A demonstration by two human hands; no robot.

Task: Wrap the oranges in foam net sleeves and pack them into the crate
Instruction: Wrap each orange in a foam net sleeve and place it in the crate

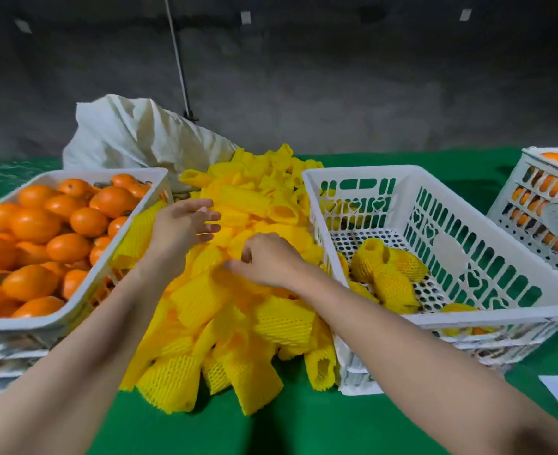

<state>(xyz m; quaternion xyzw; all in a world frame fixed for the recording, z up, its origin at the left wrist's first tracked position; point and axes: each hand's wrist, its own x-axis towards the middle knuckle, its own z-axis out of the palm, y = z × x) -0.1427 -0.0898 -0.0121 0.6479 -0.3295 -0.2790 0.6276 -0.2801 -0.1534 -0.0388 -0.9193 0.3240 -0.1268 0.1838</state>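
Oranges (57, 224): bare stock heaped to the rim of the left crate (107, 174). The packing crate (468, 315) on the right holds only a few wrapped oranges (389, 270), lying on its perforated floor toward the near-left end, and most of that floor is bare. I judge the task to be at an early stage, with a handful packed and the bulk left to wrap.

Foam net sleeves (225, 307): a loose yellow pile between the two crates, spilling toward the near table edge.

Left hand (179, 231): fingers straight and spread, resting on top of the pile just beside the left crate's wall. It grips nothing.

Right hand (268, 257): fingers curled down into the pile, with thumb and forefinger pinching sleeve material. Blur hides which single sleeve it has.

I see no orange in either hand. The nearest bare fruit is just left of the left hand, beyond the crate wall and apart from the fingers. My reading of the step is sleeve selection, with fruit pickup to follow.

Surroundings: a green table cover (271, 431), a white sack (133, 136) behind the pile, and a third crate (540, 205) of oranges at far right.
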